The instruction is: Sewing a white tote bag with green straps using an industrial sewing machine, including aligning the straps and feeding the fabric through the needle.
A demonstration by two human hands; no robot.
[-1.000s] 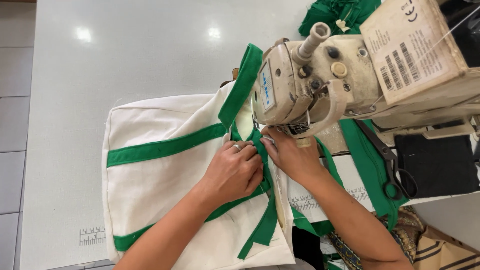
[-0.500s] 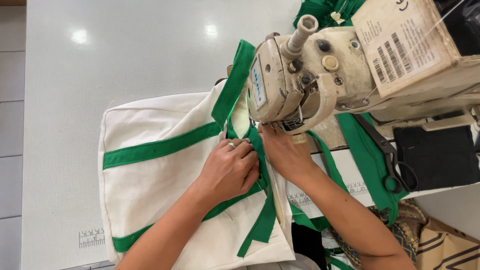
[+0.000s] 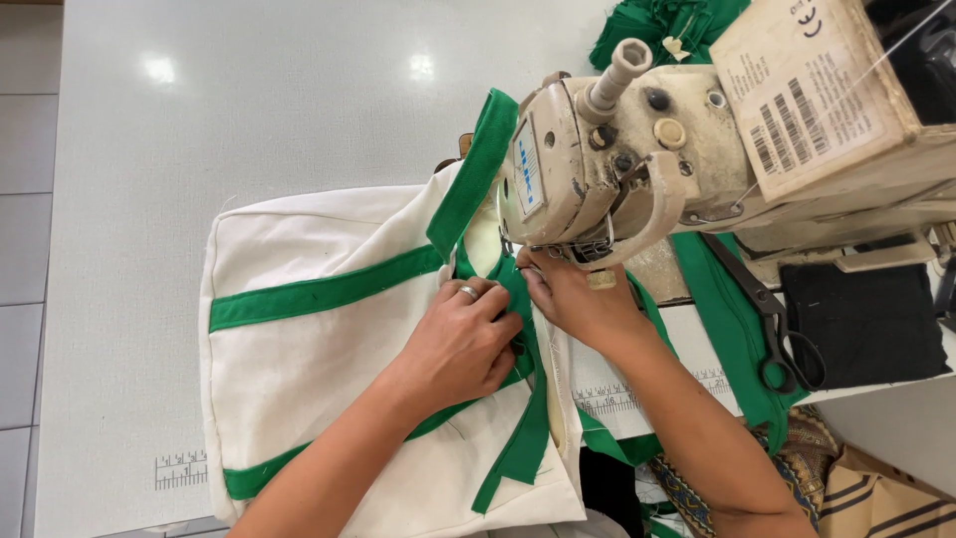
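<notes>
A cream canvas bag [image 3: 329, 359] with green webbing bands [image 3: 319, 294] lies flat near the middle of the white table [image 3: 249, 110], its right-hand end drawn up under the head of a beige sewing machine [image 3: 597, 169]. The left hand [image 3: 458, 349], a ring on one finger, lies palm-down on the bag with its fingers together, pressing the green strap [image 3: 523, 399] onto the canvas just beside the needle area. The right hand [image 3: 573, 299] comes in from the table's right edge; its fingers are closed in a pinch on the green strap right beneath the machine's presser foot, touching the left hand's fingertips.

A loose length of strap runs from the hands toward the table's near edge. Black-handled scissors [image 3: 777, 329] lie on green fabric [image 3: 732, 319] to the right of the machine, next to a black pad [image 3: 861, 324]. A heap of green cloth [image 3: 662, 25] sits at the far edge behind the machine.

The table is smooth and pale, reflecting ceiling lights, with a printed ruler scale [image 3: 181, 470] near its near-left corner. Left of the bag and beyond it the surface lies open; grey floor tiles [image 3: 20, 249] show past the left edge.
</notes>
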